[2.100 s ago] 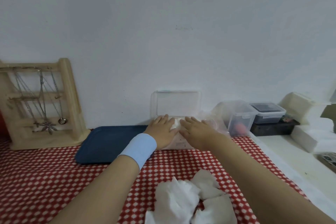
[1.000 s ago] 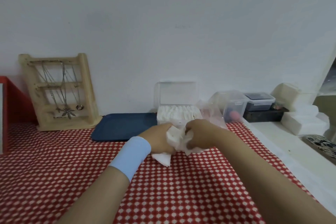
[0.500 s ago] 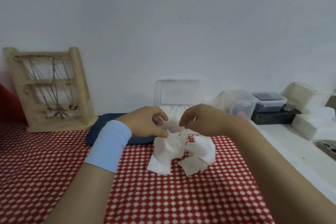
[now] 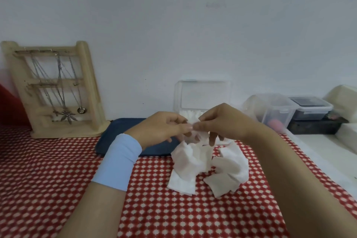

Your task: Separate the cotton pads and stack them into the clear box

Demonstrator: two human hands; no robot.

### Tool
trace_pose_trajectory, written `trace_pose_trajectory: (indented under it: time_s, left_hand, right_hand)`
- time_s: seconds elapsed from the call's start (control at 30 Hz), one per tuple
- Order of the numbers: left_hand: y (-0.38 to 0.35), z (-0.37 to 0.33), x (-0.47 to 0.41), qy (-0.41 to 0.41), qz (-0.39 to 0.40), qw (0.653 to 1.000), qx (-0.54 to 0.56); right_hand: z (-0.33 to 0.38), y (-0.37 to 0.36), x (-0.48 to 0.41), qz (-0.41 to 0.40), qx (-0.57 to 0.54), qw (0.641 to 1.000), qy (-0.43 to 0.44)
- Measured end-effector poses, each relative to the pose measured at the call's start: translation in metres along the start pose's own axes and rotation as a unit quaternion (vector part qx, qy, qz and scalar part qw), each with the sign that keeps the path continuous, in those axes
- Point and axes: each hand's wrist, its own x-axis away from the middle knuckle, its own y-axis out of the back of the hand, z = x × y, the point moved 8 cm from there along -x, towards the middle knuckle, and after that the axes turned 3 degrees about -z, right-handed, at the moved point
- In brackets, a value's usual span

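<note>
A loose bunch of white cotton pads [image 4: 195, 162] hangs down onto the red checked cloth, and my left hand [image 4: 162, 129] and my right hand [image 4: 222, 121] pinch its top edge between thumbs and fingertips, held close together. More pads [image 4: 229, 170] lie crumpled on the cloth to the right of the bunch. Behind my hands the clear box [image 4: 202, 98] stands against the wall with its lid up; a row of white pads shows inside it. My hands hide the box's front.
A dark blue tray [image 4: 119, 133] lies left of the box. A wooden jewellery stand [image 4: 54, 91] with necklaces leans at the far left. Clear lidded containers [image 4: 278, 110] and a dark box [image 4: 314, 125] sit at the right, beside white blocks on a white counter.
My hands left the box, came back to the pile on the cloth and lifted a bunch of pads. In the last half second they drew closer together on its top edge.
</note>
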Motion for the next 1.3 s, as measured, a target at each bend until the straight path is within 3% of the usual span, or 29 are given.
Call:
trace_pose_trajectory:
  time_s: [0.33, 0.53, 0.87, 1.03, 1.3]
  left_hand:
    - [0.007, 0.005, -0.006, -0.002, -0.059, 0.988, 0.142]
    - [0.008, 0.007, -0.004, 0.003, -0.059, 0.985, 0.161]
    - [-0.009, 0.002, 0.0, 0.026, -0.011, 0.984, 0.174]
    - [-0.004, -0.001, -0.001, 0.012, -0.049, 0.989, 0.138]
    - [0.01, -0.009, 0.0, -0.048, -0.081, 0.992, 0.08]
  right_hand:
    - [-0.01, -0.008, -0.007, 0.011, -0.115, 0.993, -0.027]
    - [-0.009, -0.01, -0.007, 0.012, -0.185, 0.983, -0.017]
    - [-0.014, -0.005, -0.011, -0.077, -0.215, 0.973, -0.035]
    - [-0.012, 0.01, -0.01, -0.197, -0.177, 0.964, -0.024]
    - [0.001, 0.002, -0.006, -0.11, -0.183, 0.977, -0.008]
